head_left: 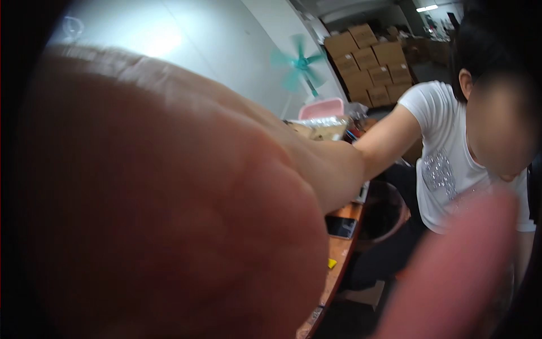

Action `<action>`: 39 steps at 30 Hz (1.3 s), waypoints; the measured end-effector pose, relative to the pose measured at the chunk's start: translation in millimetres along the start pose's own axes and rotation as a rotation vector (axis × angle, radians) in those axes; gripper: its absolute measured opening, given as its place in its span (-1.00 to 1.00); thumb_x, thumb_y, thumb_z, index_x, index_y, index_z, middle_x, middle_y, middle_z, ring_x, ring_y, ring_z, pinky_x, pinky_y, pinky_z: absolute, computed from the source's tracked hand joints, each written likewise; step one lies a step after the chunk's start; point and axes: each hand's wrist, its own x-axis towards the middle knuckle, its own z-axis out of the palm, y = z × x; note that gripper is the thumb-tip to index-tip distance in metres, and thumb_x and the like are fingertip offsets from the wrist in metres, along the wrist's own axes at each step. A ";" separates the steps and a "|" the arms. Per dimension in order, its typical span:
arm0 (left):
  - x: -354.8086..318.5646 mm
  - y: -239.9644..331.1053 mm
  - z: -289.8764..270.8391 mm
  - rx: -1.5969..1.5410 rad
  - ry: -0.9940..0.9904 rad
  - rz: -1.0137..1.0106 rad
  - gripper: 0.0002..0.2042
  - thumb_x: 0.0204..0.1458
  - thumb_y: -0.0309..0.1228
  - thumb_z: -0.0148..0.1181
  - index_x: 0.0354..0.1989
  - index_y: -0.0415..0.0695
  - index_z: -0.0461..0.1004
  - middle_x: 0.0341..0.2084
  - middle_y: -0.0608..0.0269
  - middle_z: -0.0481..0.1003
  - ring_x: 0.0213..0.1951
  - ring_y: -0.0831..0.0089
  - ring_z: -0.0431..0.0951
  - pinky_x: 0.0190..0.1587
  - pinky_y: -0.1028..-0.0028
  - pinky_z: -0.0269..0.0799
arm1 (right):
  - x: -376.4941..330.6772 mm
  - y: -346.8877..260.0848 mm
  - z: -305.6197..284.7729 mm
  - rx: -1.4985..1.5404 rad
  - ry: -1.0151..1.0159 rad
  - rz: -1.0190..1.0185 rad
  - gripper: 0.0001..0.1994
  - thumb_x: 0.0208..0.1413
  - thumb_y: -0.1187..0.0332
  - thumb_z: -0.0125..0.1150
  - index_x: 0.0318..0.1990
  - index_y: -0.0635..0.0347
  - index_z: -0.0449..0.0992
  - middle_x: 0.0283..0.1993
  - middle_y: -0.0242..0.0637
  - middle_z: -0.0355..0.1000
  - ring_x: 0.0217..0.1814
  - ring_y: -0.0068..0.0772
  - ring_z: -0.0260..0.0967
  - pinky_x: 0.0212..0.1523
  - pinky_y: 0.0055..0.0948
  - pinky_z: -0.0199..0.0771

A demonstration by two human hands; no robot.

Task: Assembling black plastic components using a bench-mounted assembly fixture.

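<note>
Very close up, a large blurred hand (pixel 186 220) covers the left and middle of the head view. Its forearm (pixel 333 169) runs back to a person (pixel 435 107) in a white T-shirt on the right, so I take it as that person's hand. Its fingers are cut off or too close to make out. A smeared pink, finger-like shape (pixel 451 271) rises at the lower right; whose it is I cannot tell. No hand shows that I can make out as my left hand or my right hand.
Beside the forearm, a wooden table edge (pixel 337 254) carries a dark phone (pixel 342 227) and a small yellow piece (pixel 332 263). Beyond are a pink basin (pixel 322 108), a teal fan (pixel 302 63) and stacked cardboard boxes (pixel 370 68). A round bin (pixel 389 212) stands by the table.
</note>
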 end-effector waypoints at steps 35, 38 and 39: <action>-47.3 49.0 -44.4 -0.311 0.062 0.455 -0.82 -0.05 -0.29 0.29 -0.50 -0.15 0.59 -0.70 0.38 0.54 -0.75 0.59 0.36 -0.64 0.55 0.17 | -99.1 -24.3 16.8 -0.015 0.199 -0.109 -0.93 0.02 0.37 0.19 -0.39 0.12 0.44 -0.43 -0.32 0.38 -0.39 -0.27 0.44 -0.42 -0.31 0.46; -62.8 62.5 -83.6 -0.504 0.113 0.664 -0.65 0.05 -0.08 0.23 -0.61 -0.07 0.52 -0.72 0.42 0.54 -0.77 0.67 0.31 -0.66 0.63 0.09 | -109.1 -35.6 19.3 -0.006 0.168 -0.088 -0.93 0.04 0.37 0.19 -0.40 0.12 0.44 -0.44 -0.32 0.37 -0.40 -0.27 0.43 -0.41 -0.32 0.46; -68.0 66.7 -92.7 -0.576 0.164 0.758 -0.59 0.07 0.00 0.21 -0.65 -0.05 0.49 -0.73 0.43 0.53 -0.78 0.69 0.29 -0.67 0.65 0.06 | -110.1 -34.9 16.5 -0.017 0.149 -0.106 -0.93 0.04 0.37 0.18 -0.40 0.12 0.44 -0.44 -0.32 0.37 -0.40 -0.27 0.43 -0.41 -0.33 0.46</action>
